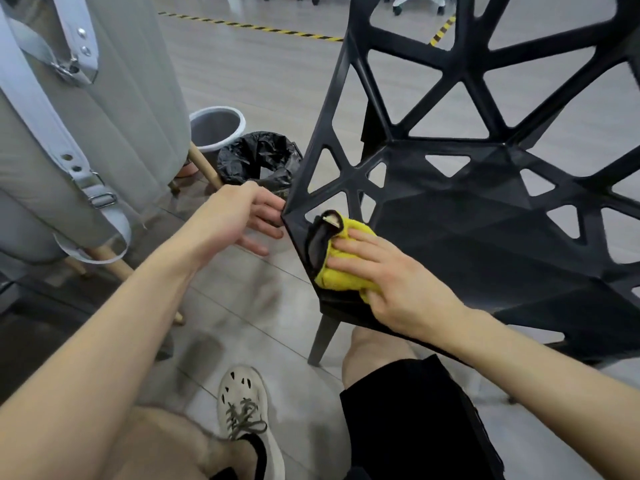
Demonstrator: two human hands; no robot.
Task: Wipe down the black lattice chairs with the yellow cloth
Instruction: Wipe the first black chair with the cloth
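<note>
- Yellow cloth (pixel 337 273): bunched up on the seat of the black lattice chair (pixel 467 223), at the seat's front left corner, close to its left edge. A dark fold (pixel 318 240) with a pale tag lies against the cloth on the side nearer that edge.
- Right hand (pixel 391 271): laid palm down on top of the cloth, fingers (pixel 360 235) straight and spread, pressing it onto the seat. Nothing is gripped.
- Left hand (pixel 247 216): just outside the seat's left edge, fingers loosely extended. Fingertips meet the pointed left corner of the seat. It holds nothing.
- Chair: upright on the floor, backrest rising at the far side, one front leg visible under the front left corner.
- Surroundings: a bin lined with a black bag (pixel 256 157) stands on the floor beyond the left hand, with a grey bucket (pixel 214 133) just behind it. A grey upholstered seat (pixel 104 116) with straps and wooden legs fills the left side.
- Yellow-and-black floor tape (pixel 249 25) runs across the far floor.
- The person's pale shoe (pixel 242 407) and black shorts (pixel 408 420) show at the bottom edge.
</note>
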